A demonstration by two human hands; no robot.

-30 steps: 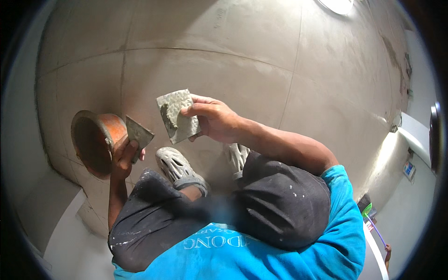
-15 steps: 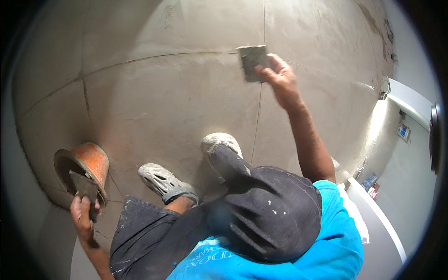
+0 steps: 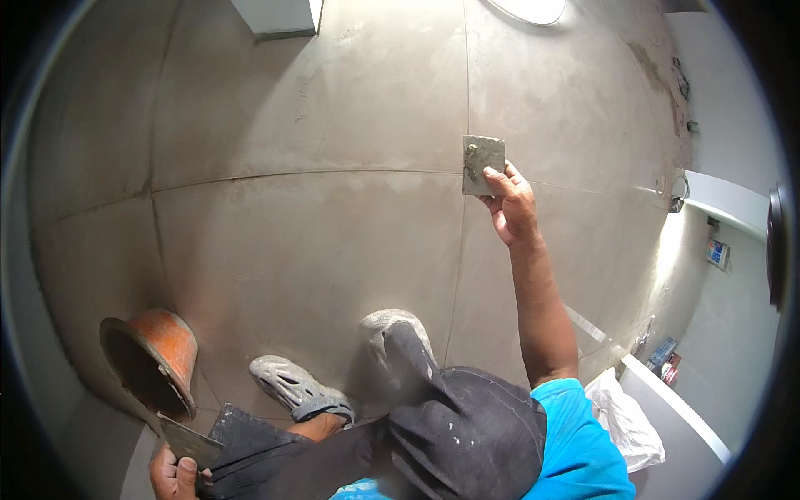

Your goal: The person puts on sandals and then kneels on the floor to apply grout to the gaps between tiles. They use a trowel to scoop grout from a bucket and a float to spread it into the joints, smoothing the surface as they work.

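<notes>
My right hand (image 3: 512,204) is stretched out over the tiled floor (image 3: 308,258), fingers and thumb closed on a flat, square grey spreader (image 3: 493,152). A lump of grey paste clings to the spreader's face. It hovers close to where two tile joints cross; whether it touches the floor I cannot tell. At the lower left, my left hand (image 3: 173,477) grips a thin grey plate (image 3: 192,443) by its near edge. That plate is just below the rim of an orange bucket (image 3: 171,337), which lies tipped with its mouth toward me. Shade hides most of the bucket's inside.
My pale clogs (image 3: 293,385) rest on the tiles in front of me. A white block-like base (image 3: 279,17) stands at the far edge, and a white rounded object (image 3: 529,7) lies farther right. Beside me on the right are a white plastic bag (image 3: 627,421) and small packages (image 3: 664,354).
My right hand and spreader have come nearer and turned more upright. My left hand has drawn the plate back from the bucket's mouth. The view has tipped toward the far floor.
</notes>
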